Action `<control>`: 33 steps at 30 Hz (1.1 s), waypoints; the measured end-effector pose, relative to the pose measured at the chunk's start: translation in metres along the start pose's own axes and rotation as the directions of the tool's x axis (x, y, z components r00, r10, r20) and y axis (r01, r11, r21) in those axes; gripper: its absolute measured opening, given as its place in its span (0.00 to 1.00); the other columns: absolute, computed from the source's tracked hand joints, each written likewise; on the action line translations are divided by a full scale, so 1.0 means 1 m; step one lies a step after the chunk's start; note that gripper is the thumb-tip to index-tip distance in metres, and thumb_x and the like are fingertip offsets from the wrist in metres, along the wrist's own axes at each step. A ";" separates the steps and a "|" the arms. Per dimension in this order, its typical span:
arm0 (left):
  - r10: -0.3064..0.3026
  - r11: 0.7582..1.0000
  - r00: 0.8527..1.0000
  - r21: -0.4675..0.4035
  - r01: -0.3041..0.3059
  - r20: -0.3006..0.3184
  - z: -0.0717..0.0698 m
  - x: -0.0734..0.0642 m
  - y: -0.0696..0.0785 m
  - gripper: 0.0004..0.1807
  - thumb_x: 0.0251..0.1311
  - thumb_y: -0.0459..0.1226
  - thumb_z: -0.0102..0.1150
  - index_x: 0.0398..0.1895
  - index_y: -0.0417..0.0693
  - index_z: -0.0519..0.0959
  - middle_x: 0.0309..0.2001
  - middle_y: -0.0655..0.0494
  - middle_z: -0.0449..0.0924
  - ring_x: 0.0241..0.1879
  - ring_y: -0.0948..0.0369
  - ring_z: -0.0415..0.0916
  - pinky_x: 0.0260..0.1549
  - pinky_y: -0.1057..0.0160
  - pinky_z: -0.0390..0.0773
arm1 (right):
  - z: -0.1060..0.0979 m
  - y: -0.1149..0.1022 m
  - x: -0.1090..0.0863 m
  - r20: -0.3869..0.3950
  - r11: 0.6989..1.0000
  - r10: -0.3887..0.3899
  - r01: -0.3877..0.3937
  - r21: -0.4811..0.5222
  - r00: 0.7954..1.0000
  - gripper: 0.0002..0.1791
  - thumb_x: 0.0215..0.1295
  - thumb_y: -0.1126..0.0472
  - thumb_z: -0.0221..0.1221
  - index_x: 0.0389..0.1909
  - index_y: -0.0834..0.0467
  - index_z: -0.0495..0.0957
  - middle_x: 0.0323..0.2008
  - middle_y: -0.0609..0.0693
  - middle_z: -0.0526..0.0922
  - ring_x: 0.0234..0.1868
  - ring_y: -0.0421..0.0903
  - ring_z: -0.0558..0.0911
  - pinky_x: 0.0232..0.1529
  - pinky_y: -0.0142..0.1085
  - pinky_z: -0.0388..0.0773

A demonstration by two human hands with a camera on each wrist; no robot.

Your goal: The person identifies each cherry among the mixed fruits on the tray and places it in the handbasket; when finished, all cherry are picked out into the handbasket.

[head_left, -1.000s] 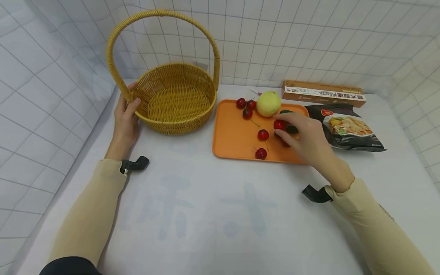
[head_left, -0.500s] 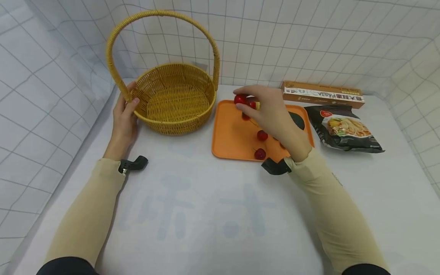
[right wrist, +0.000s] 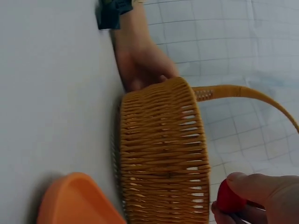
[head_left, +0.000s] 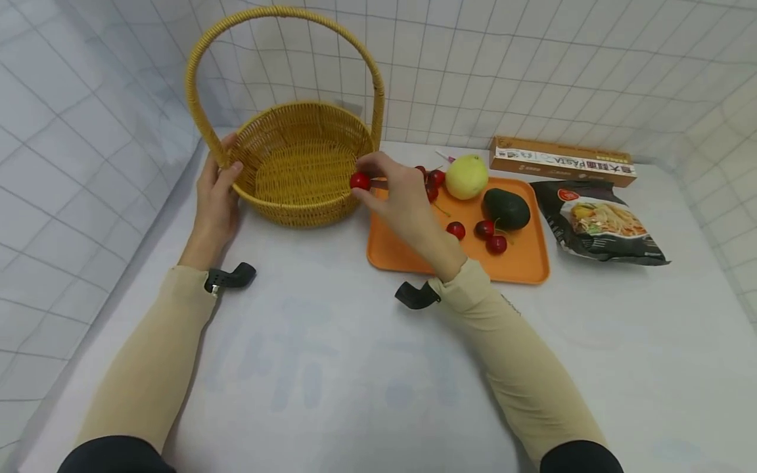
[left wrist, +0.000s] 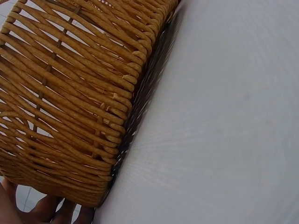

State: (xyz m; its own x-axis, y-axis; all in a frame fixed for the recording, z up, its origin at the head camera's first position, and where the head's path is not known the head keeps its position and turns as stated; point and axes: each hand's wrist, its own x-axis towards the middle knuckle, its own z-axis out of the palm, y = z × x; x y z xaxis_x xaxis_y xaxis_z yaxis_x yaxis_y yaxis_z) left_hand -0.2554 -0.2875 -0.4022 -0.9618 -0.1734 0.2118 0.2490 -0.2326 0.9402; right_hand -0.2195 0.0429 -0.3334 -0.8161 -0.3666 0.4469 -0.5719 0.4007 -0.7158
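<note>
I'd judge the work early: one red fruit is aloft, while several cherries, a dark green fruit and a pale yellow fruit lie on the orange tray, rightward of the right hand. That hand pinches the red fruit just beside the rim of the wicker basket; the left hand grips its opposite side. Farther right of both hands lie a black bag and a pasta box.

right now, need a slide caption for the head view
The left hand holds a wicker basket while the right hand pinches a small red fruit near its rim.
</note>
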 end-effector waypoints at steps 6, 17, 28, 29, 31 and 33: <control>-0.003 1.000 1.000 0.000 0.003 0.008 -0.001 0.001 0.002 0.29 0.73 0.36 0.57 0.76 0.55 0.71 0.76 0.53 0.65 0.73 0.54 0.62 0.67 0.61 0.66 | 0.016 0.003 -0.002 -0.063 1.000 0.006 -0.005 0.012 0.998 0.18 0.69 0.65 0.69 0.55 0.64 0.77 0.52 0.55 0.87 0.57 0.48 0.87 0.57 0.32 0.82; 0.004 1.000 1.000 0.000 -0.004 0.006 -0.001 0.000 0.000 0.29 0.73 0.36 0.57 0.76 0.55 0.71 0.75 0.52 0.66 0.72 0.54 0.63 0.66 0.61 0.66 | 0.013 0.010 -0.003 -0.124 0.999 0.036 -0.039 -0.023 0.992 0.18 0.69 0.67 0.68 0.58 0.64 0.81 0.56 0.57 0.87 0.60 0.49 0.86 0.61 0.33 0.80; -0.011 1.000 1.000 0.022 0.010 0.009 -0.001 -0.001 0.000 0.29 0.73 0.38 0.57 0.77 0.56 0.71 0.76 0.52 0.65 0.73 0.54 0.63 0.67 0.62 0.66 | -0.017 0.027 -0.001 -0.206 0.992 0.086 -0.103 -0.072 0.975 0.16 0.68 0.72 0.66 0.56 0.67 0.82 0.54 0.62 0.87 0.57 0.54 0.88 0.59 0.37 0.82; -0.010 1.000 1.000 0.015 0.010 0.009 -0.001 -0.001 0.000 0.29 0.73 0.37 0.57 0.77 0.56 0.71 0.76 0.52 0.65 0.72 0.54 0.63 0.67 0.62 0.66 | -0.021 0.029 -0.001 -0.212 0.990 0.103 -0.121 -0.077 0.972 0.16 0.68 0.71 0.66 0.56 0.67 0.82 0.54 0.62 0.87 0.57 0.54 0.88 0.60 0.38 0.82; -0.008 1.000 1.000 0.007 0.008 0.007 -0.001 -0.001 0.000 0.29 0.73 0.37 0.57 0.76 0.55 0.71 0.76 0.52 0.66 0.71 0.54 0.64 0.66 0.61 0.66 | -0.028 0.033 -0.001 -0.218 0.984 0.140 -0.161 -0.081 0.966 0.17 0.69 0.71 0.66 0.57 0.66 0.82 0.54 0.62 0.87 0.57 0.54 0.88 0.60 0.40 0.82; -0.006 1.000 1.000 -0.001 0.006 0.002 -0.001 0.000 0.001 0.29 0.73 0.36 0.57 0.76 0.55 0.71 0.75 0.51 0.66 0.70 0.54 0.64 0.65 0.61 0.67 | -0.035 0.035 -0.001 -0.219 0.977 0.167 -0.191 -0.092 0.961 0.17 0.70 0.70 0.65 0.58 0.66 0.82 0.55 0.62 0.87 0.58 0.54 0.87 0.61 0.41 0.81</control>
State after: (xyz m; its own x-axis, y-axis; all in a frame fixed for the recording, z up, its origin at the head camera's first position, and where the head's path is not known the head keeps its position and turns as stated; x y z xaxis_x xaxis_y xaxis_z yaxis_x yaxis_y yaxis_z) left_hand -0.2548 -0.2886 -0.4014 -0.9634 -0.1705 0.2069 0.2435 -0.2341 0.9412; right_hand -0.2414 0.0869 -0.3398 -0.8984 -0.1014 0.4273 -0.4107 0.5386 -0.7357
